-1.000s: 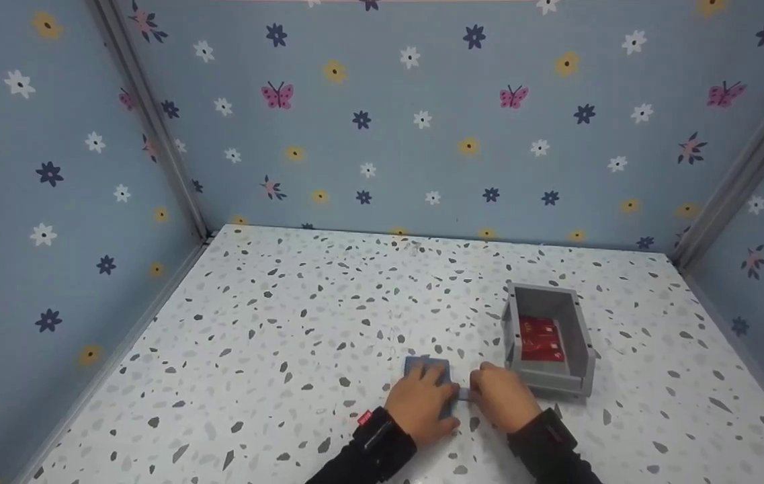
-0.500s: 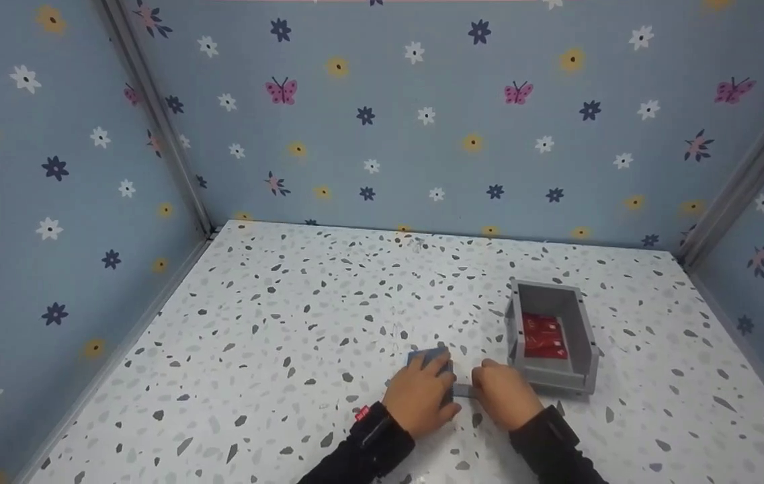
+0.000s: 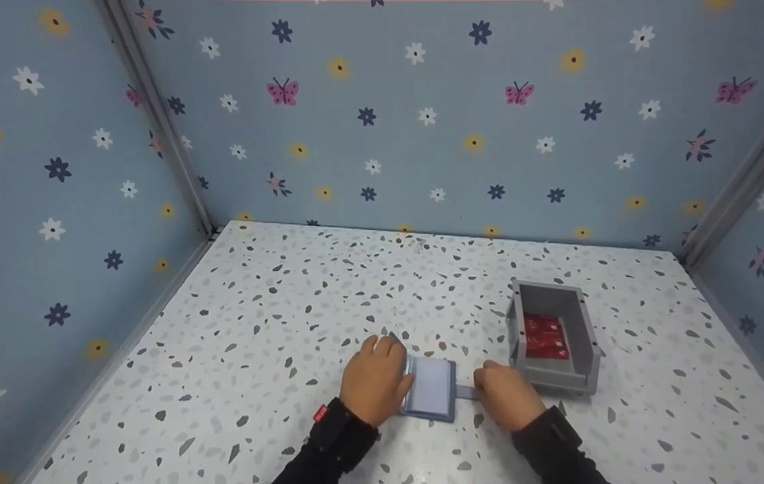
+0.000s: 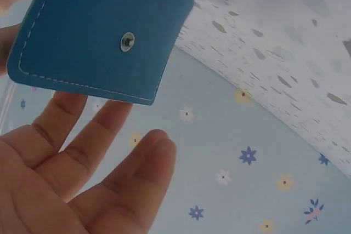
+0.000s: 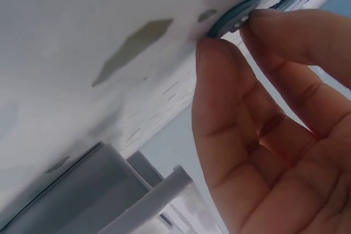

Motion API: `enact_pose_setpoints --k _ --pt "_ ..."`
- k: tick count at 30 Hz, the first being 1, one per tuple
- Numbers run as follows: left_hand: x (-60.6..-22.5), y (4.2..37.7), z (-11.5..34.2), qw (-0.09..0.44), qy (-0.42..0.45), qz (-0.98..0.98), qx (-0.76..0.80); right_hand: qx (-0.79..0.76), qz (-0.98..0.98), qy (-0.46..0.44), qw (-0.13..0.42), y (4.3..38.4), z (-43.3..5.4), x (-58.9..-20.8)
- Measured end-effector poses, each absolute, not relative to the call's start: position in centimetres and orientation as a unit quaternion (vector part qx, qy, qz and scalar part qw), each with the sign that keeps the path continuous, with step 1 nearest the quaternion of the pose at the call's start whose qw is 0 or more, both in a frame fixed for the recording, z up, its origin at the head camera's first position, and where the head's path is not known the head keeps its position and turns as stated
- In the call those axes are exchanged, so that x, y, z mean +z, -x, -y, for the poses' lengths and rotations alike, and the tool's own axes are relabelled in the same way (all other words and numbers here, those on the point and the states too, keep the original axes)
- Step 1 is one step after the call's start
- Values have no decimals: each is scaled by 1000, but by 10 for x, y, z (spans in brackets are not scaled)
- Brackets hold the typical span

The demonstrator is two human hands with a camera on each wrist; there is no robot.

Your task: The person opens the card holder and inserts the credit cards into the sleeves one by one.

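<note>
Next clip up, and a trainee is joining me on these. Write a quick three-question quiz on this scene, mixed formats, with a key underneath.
1. True or false: the blue holder on the table is closed.

2. Multiple choice: what color are the flat items inside the gray bin?
A) yellow
B) red
C) green

3. Short answer: which hand pinches the holder's strap, and which wrist view shows that pinch close up?

Key
1. False; it is open.
2. B.
3. The right hand; the right wrist view.
</note>
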State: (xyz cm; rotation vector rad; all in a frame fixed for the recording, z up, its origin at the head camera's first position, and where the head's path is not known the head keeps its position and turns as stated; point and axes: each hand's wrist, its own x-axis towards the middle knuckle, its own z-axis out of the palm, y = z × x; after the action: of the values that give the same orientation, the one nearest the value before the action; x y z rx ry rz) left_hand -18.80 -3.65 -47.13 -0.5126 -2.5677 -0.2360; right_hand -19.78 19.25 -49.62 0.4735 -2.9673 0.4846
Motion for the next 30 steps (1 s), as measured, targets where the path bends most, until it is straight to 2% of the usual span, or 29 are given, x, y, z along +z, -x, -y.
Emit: enact_pose_setpoints --k 3,7,13,16,20,30 --pt "-477 189 41 240 145 956 -89 157 974 -154 48 198 -193 -495" --pt "-483 191 44 181 116 972 -96 157 976 -145 43 197 -192 -494" --pt "-488 195 48 75 136 977 -147 167 977 -132 30 195 -190 -493" --pt "-488 197 49 48 147 973 -169 168 977 -131 30 195 -190 -493" --pt "-489 198 50 33 148 972 -178 164 977 -133 32 195 -190 -492" --pt "-492 199 51 60 161 969 -176 139 975 -166 46 197 -194 -490"
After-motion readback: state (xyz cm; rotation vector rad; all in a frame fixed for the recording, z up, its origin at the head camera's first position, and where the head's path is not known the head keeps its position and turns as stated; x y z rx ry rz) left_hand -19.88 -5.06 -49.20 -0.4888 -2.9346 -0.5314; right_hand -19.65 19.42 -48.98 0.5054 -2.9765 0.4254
